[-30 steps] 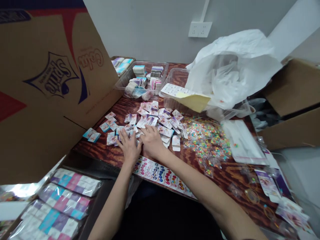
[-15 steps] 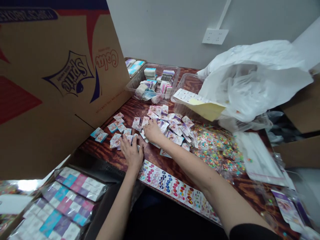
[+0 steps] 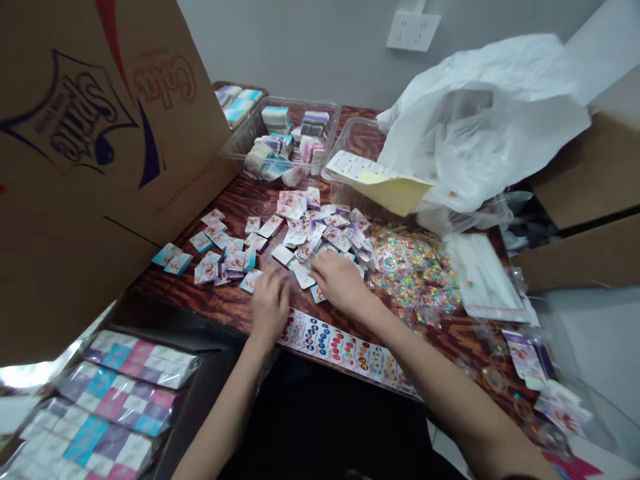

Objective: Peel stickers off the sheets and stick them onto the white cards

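My left hand [image 3: 271, 301] is near the front of the table, its fingers curled downward beside a small blue-edged printed packet [image 3: 251, 281]. Whatever lies under those fingers is hidden. At the front of a loose pile of small printed packets [image 3: 336, 235], my right hand [image 3: 341, 277] has its fingers bent and drawn together, close to a pale packet [image 3: 303, 274]. I cannot make out what is in its grasp. Left of the pile lies a looser group of similar packets [image 3: 234, 247] with blue and purple edges. Under my wrists runs a strip of colourful nail designs [image 3: 345, 353].
A large carton [image 3: 65, 220] stands at left; below it are plastic-wrapped packet blocks [image 3: 120, 393]. Clear tubs [image 3: 333, 123] sit at the back, one holding packets. Small bags of coloured pieces [image 3: 420, 273] and a white plastic bag [image 3: 480, 133] lie to the right.
The view has shifted, so the scene sits further left and higher. My left hand has drawn back from the left group and curled up. My right hand has come back toward the pile's front edge.
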A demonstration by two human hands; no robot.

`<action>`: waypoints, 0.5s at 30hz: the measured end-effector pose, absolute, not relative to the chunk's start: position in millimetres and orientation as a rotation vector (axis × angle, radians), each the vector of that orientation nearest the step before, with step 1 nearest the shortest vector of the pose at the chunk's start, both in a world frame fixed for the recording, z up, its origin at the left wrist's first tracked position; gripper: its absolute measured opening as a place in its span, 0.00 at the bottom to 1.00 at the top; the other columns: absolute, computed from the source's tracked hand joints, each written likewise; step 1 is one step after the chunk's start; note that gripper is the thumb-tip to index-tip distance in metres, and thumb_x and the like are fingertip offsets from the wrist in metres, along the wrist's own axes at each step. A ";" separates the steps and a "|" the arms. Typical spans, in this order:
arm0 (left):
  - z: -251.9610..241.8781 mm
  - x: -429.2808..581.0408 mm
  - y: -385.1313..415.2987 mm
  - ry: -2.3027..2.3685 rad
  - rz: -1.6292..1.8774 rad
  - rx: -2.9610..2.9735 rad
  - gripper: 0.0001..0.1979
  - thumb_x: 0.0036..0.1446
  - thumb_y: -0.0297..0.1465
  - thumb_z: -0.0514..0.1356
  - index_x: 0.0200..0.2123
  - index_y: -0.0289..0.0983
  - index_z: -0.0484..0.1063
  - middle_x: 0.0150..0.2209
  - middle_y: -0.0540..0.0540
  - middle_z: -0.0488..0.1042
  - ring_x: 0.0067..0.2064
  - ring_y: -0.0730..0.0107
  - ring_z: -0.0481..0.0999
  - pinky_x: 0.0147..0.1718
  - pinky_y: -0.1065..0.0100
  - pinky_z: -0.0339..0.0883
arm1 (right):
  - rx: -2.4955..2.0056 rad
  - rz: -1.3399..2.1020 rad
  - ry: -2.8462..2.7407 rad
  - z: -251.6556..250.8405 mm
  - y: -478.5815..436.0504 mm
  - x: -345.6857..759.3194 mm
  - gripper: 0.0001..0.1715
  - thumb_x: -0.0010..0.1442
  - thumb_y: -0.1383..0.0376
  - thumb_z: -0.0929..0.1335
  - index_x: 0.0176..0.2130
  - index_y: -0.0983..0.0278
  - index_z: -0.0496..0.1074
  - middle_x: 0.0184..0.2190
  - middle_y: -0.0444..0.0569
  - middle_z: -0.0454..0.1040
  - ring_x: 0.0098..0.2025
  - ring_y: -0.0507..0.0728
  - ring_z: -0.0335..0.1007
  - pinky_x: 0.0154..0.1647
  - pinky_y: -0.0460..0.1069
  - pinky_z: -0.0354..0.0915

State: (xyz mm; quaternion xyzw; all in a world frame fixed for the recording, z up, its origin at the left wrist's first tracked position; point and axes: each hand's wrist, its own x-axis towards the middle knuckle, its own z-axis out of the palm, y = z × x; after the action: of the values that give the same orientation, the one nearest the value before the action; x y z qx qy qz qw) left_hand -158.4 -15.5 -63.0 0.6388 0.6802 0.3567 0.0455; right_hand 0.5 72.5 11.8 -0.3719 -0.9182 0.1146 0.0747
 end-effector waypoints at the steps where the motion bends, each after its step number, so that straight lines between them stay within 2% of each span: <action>1: -62.2 -152.2 -25.7 1.881 1.000 2.020 0.12 0.64 0.30 0.53 0.47 0.37 0.72 0.55 0.36 0.70 0.60 0.55 0.66 0.58 0.50 0.61 | -1.203 0.424 -2.779 7.7 54.1 19.8 0.10 0.66 0.67 0.63 0.36 0.65 0.73 0.36 0.52 0.75 0.40 0.58 0.67 0.40 0.51 0.59; 2: -61.6 -146.1 -35.8 1.706 0.871 2.084 0.12 0.63 0.31 0.56 0.49 0.38 0.72 0.55 0.37 0.70 0.60 0.55 0.66 0.59 0.50 0.61 | -1.285 0.508 -2.828 1.5 34.8 38.1 0.08 0.65 0.66 0.65 0.34 0.65 0.72 0.34 0.51 0.74 0.38 0.58 0.68 0.39 0.51 0.60; 4: -61.8 -135.8 -53.5 1.471 0.605 2.186 0.21 0.58 0.33 0.62 0.55 0.41 0.68 0.63 0.37 0.62 0.66 0.50 0.57 0.62 0.44 0.54 | -1.414 0.576 -2.870 -14.5 -2.7 67.7 0.08 0.59 0.63 0.71 0.36 0.65 0.72 0.37 0.53 0.74 0.41 0.61 0.68 0.39 0.52 0.61; 6: -64.1 -129.6 -64.7 1.394 0.446 2.245 0.29 0.54 0.32 0.66 0.59 0.42 0.64 0.69 0.37 0.50 0.69 0.46 0.47 0.64 0.39 0.47 | -1.490 0.542 -2.809 -30.2 -33.1 85.4 0.19 0.52 0.61 0.76 0.41 0.65 0.70 0.42 0.54 0.72 0.45 0.64 0.66 0.42 0.54 0.61; 9: -70.3 -127.7 -67.8 1.417 0.431 2.277 0.24 0.56 0.29 0.64 0.56 0.39 0.66 0.70 0.37 0.47 0.70 0.47 0.43 0.64 0.41 0.47 | -1.592 0.538 -2.687 -44.2 -56.0 92.7 0.23 0.49 0.61 0.77 0.42 0.65 0.68 0.41 0.53 0.71 0.44 0.64 0.65 0.42 0.55 0.61; 12: -77.7 -126.9 -59.2 1.462 0.509 2.292 0.17 0.59 0.31 0.61 0.52 0.38 0.69 0.69 0.36 0.49 0.70 0.47 0.44 0.63 0.42 0.51 | -1.641 0.588 -2.619 -47.5 -50.8 91.1 0.16 0.52 0.66 0.75 0.39 0.64 0.68 0.40 0.52 0.71 0.43 0.62 0.64 0.42 0.53 0.60; 15: -86.9 -121.6 -45.9 1.541 0.622 2.324 0.17 0.61 0.33 0.60 0.52 0.35 0.68 0.68 0.33 0.51 0.70 0.46 0.46 0.63 0.44 0.53 | -1.648 0.666 -2.543 -48.1 -28.5 90.7 0.08 0.54 0.72 0.71 0.33 0.64 0.67 0.37 0.51 0.70 0.42 0.60 0.63 0.42 0.52 0.57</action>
State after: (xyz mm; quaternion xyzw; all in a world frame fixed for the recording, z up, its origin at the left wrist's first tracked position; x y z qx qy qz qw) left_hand -121.6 -45.9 -86.9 0.8053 0.5339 0.2156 0.1415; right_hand 90.7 -28.5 -48.1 -0.5310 -0.8195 0.2146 0.0194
